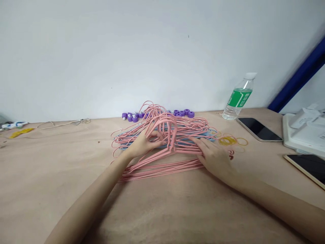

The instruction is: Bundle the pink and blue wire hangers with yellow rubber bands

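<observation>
A heap of thin pink wire hangers [165, 132], with a few blue ones under them, lies on the tan table [162, 210]. My left hand [143, 144] is closed around the necks of a bunch of pink hangers near the hooks. My right hand [213, 156] lies flat, fingers stretched out, pressing on the right shoulders of the same bunch. A nearer stack of pink hangers [162, 167] shows its long bottom bars between my wrists.
Purple round caps [181, 113] line the wall behind the heap. Yellow rubber bands [230, 140] lie to the right. A water bottle [238, 98], two phones [259, 128] [308, 167] and a white device [304, 130] sit at right. A cord [63, 123] lies at left.
</observation>
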Tool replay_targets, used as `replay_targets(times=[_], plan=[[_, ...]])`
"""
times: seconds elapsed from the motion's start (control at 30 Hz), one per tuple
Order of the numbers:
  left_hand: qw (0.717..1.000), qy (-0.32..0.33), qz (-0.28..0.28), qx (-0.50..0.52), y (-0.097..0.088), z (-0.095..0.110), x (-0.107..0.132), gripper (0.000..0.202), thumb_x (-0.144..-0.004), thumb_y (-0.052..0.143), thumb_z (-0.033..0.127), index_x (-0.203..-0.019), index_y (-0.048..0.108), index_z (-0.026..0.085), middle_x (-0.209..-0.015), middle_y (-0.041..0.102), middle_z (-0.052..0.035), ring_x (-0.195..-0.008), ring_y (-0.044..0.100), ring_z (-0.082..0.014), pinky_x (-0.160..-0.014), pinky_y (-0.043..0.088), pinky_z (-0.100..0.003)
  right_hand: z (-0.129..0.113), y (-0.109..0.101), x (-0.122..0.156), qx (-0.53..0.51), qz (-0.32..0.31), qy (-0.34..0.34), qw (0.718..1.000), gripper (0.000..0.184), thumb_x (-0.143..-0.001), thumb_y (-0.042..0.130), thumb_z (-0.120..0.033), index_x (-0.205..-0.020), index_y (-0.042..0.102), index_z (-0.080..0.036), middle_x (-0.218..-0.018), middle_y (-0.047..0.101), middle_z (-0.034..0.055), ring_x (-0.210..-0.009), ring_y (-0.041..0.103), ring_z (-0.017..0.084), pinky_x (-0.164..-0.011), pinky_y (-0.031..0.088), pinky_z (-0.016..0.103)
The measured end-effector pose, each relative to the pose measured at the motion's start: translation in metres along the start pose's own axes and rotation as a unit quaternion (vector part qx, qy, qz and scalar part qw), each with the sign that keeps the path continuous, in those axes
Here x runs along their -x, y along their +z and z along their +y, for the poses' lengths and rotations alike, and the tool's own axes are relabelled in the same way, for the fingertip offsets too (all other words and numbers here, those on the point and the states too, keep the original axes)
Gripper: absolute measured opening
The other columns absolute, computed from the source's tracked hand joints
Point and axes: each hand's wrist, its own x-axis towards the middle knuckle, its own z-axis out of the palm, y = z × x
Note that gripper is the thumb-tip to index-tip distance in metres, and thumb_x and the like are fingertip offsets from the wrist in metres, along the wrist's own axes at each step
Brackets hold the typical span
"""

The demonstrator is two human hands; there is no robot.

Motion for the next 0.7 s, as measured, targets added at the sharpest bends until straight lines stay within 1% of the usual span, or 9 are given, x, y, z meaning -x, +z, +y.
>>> replay_targets(times=[0.07,0.13,0.27,0.33,0.43,0.5,0.57,0.63,0.7], plan=[[0.999,0.012,-0.01,0.035,-0.001,0.002,-0.001,0.019,-0.076,0.056,0.032,-0.067,0.057,0.016,-0.091,0.06,-0.0045,-0.099,0.051,-0.0208,-0.09,0.038,-0.035,0.0,-0.002,0.0,0.026,0.019,-0.018,0.999,0.03,-0.078,0.035,-0.003,-0.084,0.062,-0.015,-0.066,0.06,0.0044,-0.06,0.054,0.015,-0.054,0.04,0.025],[0.998,0.018,-0.019,0.065,-0.002,0.002,-0.002,0.019,-0.076,0.057,0.032,-0.066,0.057,0.016,-0.084,0.061,-0.0032,-0.087,0.055,-0.0177,-0.083,0.041,-0.032,-0.001,-0.007,0.0,0.052,0.052,-0.045,0.996,0.024,-0.082,0.04,-0.008,-0.077,0.061,-0.018,-0.065,0.057,0.0035,-0.062,0.053,0.015,-0.057,0.039,0.025],[0.994,0.007,-0.024,0.107,0.001,0.001,-0.002,0.02,-0.076,0.057,0.033,-0.066,0.057,0.016,-0.071,0.058,-0.0011,-0.07,0.053,-0.0139,-0.071,0.044,-0.028,-0.001,-0.013,-0.003,0.072,0.104,-0.064,0.99,0.017,-0.084,0.044,-0.013,-0.094,0.057,-0.019,-0.085,0.058,0.0078,-0.086,0.054,0.019,-0.072,0.041,0.03],[0.991,-0.003,-0.029,0.129,0.003,0.003,-0.001,0.02,-0.074,0.059,0.033,-0.065,0.056,0.015,-0.065,0.055,0.0001,-0.06,0.05,-0.0121,-0.06,0.043,-0.025,0.0,-0.012,-0.004,0.066,0.087,-0.061,0.992,0.022,-0.087,0.038,-0.013,-0.104,0.052,-0.013,-0.089,0.059,0.0112,-0.087,0.054,0.02,-0.074,0.042,0.031],[0.987,-0.003,-0.023,0.158,0.006,0.007,0.002,0.022,-0.074,0.054,0.033,-0.063,0.054,0.014,-0.069,0.053,-0.0013,-0.058,0.047,-0.0104,-0.052,0.039,-0.022,0.002,-0.008,-0.003,0.05,0.034,-0.058,0.997,0.028,-0.087,0.031,-0.01,-0.107,0.051,-0.007,-0.074,0.059,0.0082,-0.069,0.054,0.017,-0.064,0.042,0.028],[0.985,0.001,-0.014,0.17,0.007,0.009,0.003,0.02,-0.075,0.051,0.031,-0.063,0.052,0.014,-0.072,0.051,-0.0021,-0.061,0.046,-0.0103,-0.053,0.037,-0.022,0.003,-0.006,0.0,0.034,0.007,-0.043,0.998,0.029,-0.086,0.031,-0.009,-0.104,0.054,-0.009,-0.068,0.058,0.0059,-0.062,0.054,0.016,-0.057,0.041,0.026],[0.983,-0.003,-0.008,0.183,0.009,0.008,0.004,0.014,-0.075,0.048,0.029,-0.069,0.048,0.016,-0.065,0.045,0.0014,-0.056,0.042,-0.0088,-0.051,0.035,-0.021,0.003,-0.004,0.003,0.024,-0.005,-0.028,0.999,0.028,-0.085,0.032,-0.009,-0.1,0.056,-0.012,-0.071,0.06,0.0057,-0.06,0.056,0.015,-0.052,0.04,0.024],[0.98,-0.013,0.002,0.198,0.011,0.006,0.004,0.01,-0.075,0.045,0.028,-0.077,0.04,0.019,-0.061,0.038,0.0053,-0.048,0.036,-0.0069,-0.045,0.032,-0.02,0.002,-0.004,0.002,0.014,-0.002,-0.026,1.0,0.027,-0.084,0.033,-0.008,-0.093,0.057,-0.014,-0.074,0.062,0.0056,-0.059,0.057,0.014,-0.05,0.039,0.023],[0.979,-0.02,0.013,0.204,0.012,0.003,0.003,0.012,-0.074,0.043,0.028,-0.08,0.033,0.021,-0.066,0.037,0.0055,-0.046,0.034,-0.0059,-0.044,0.031,-0.019,0.001,-0.004,0.0,0.0,0.007,-0.029,1.0,0.026,-0.084,0.032,-0.007,-0.084,0.057,-0.014,-0.071,0.062,0.0057,-0.058,0.057,0.014,-0.05,0.041,0.023]])
